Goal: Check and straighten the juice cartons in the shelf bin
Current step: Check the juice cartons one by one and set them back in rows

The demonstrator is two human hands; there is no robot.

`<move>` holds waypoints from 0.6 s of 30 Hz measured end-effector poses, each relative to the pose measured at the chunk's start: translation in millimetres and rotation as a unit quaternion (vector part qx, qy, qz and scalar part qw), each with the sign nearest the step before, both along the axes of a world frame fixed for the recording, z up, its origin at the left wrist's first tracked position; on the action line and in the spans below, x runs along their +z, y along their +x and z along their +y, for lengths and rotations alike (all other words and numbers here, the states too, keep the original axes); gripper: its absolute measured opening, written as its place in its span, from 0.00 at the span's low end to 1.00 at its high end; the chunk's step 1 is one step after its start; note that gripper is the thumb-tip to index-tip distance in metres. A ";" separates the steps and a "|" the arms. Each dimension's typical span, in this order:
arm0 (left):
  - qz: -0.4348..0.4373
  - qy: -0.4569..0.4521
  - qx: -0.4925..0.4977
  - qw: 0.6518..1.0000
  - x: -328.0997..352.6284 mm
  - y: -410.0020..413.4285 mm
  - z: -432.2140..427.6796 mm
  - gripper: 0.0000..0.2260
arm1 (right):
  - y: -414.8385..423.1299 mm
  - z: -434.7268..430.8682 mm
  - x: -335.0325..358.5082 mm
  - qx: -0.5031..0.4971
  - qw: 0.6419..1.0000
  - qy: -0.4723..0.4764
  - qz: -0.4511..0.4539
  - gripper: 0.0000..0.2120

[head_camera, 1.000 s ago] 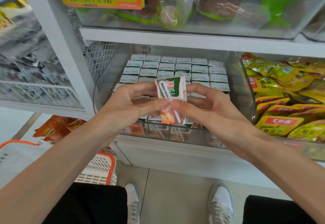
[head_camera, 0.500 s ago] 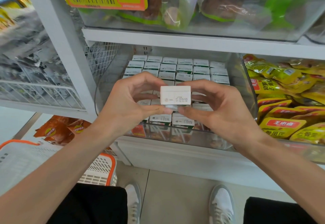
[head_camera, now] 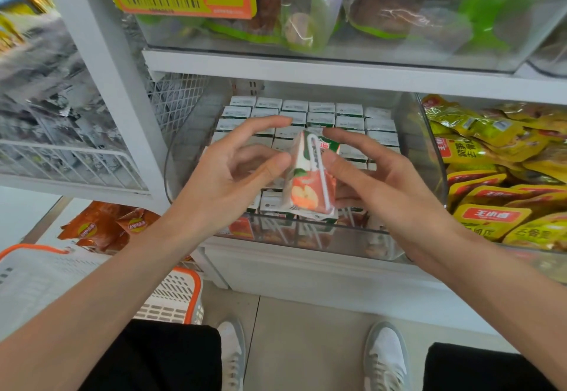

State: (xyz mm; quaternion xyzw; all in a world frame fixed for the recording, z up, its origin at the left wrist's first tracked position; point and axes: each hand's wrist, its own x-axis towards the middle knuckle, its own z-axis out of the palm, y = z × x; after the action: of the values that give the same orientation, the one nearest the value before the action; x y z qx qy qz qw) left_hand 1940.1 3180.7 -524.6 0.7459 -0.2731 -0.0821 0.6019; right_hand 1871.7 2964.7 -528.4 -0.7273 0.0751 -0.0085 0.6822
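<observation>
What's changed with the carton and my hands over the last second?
The small apple-print juice carton, white top toward the camera half a second ago, shows its straw side again, tilted. The left hand has lifted its fingers off, only its thumb touching; the right hand still grips it. The rows of cartons in the clear plastic shelf bin stayed put.

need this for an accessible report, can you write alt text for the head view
A person's right hand pinches a small juice carton, tilted, with a straw on its face, while the left hand touches its edge. Behind it sits a clear shelf bin packed with rows of matching cartons.
</observation>
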 end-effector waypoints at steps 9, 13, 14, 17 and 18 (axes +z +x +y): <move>-0.012 0.067 -0.040 0.997 -1.4 -3.0 -5.3 0.18 | 2.4 -1.8 2.1 0.007 0.988 0.072 0.139 0.19; 0.009 0.060 -0.046 0.997 0.1 -4.0 -5.7 0.18 | 2.1 -5.0 3.1 0.023 0.986 0.091 0.136 0.19; 0.018 0.051 -0.047 0.997 0.5 -4.2 -6.1 0.18 | 1.5 -5.0 2.7 0.021 0.988 0.094 0.123 0.18; 0.039 0.029 -0.048 0.998 0.2 -2.7 -5.4 0.20 | -0.2 -4.0 1.3 0.010 0.998 0.050 0.045 0.16; 0.040 0.031 -0.045 0.998 -0.9 -1.6 -5.0 0.23 | -0.7 -3.9 0.6 0.009 1.000 0.012 0.008 0.16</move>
State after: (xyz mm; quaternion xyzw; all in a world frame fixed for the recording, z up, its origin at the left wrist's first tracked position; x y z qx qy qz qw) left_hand 1938.5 3175.8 -525.5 0.7471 -0.2797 -0.1475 0.5847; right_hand 1871.0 2960.8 -527.8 -0.7199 0.0738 0.0047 0.6901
